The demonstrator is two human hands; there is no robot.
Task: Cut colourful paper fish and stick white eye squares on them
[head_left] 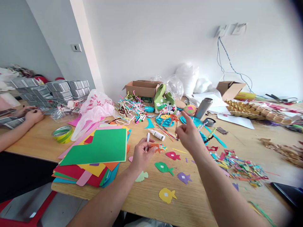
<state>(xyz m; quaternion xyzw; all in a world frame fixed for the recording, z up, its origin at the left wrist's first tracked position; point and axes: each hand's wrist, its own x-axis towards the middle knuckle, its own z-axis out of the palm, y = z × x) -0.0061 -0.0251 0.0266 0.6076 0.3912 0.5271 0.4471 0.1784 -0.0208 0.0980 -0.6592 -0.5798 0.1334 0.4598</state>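
Note:
My left hand (141,153) is curled round a white glue stick (147,140) and pinches an orange paper fish (156,147) over the wooden table (151,195). My right hand (189,134) hovers above the table to the right, fingers loosely pinched together with nothing I can make out in them. Cut paper fish lie below the hands: a red fish (172,155), a green fish (163,167), a purple fish (184,177), a yellow fish (167,195) and a pale green fish (141,177). A white glue bottle (157,135) lies just beyond them.
A stack of coloured paper sheets (97,154) lies left of my hands, with a green tape roll (62,133) further left. Paper scraps (239,167) pile at the right. Cardboard boxes (142,89), pipe cleaners (129,107) and a metal flask (203,108) stand behind. Another person's hand (33,116) rests at far left.

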